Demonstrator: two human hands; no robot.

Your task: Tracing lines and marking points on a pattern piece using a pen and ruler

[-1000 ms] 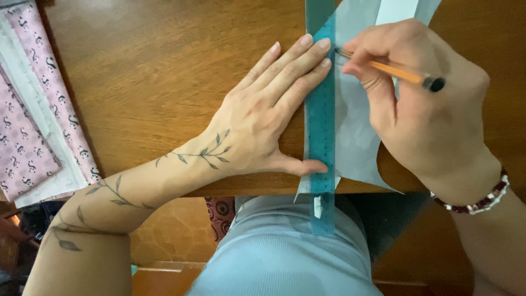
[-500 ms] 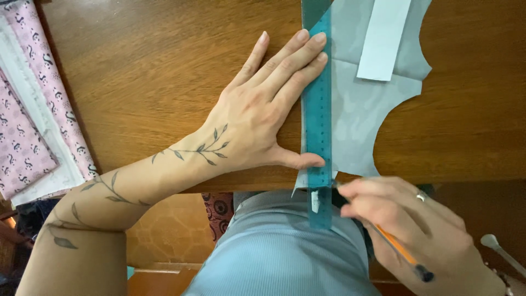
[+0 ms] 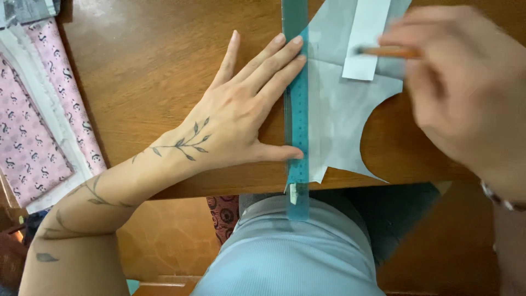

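My left hand point(image 3: 241, 112) lies flat on the wooden table point(image 3: 148, 77), fingers and thumb pressing the left edge of a teal transparent ruler point(image 3: 298, 115). The ruler runs lengthwise over a pale grey paper pattern piece point(image 3: 342, 118) with a curved cut-out. On top of the pattern lies a white paper strip point(image 3: 364, 38). My right hand point(image 3: 466, 93), blurred by motion, grips an orange pencil point(image 3: 389, 52) whose tip points left over the white strip, to the right of the ruler.
Folded pink patterned fabric with white edging point(image 3: 33, 126) lies on the table's left side. The ruler's lower end overhangs the near table edge above my lap in a light blue garment point(image 3: 290, 257).
My right hand has come up from below the table edge, back over the pattern at the upper right, pencil in hand. My left hand and the ruler have stayed in place.
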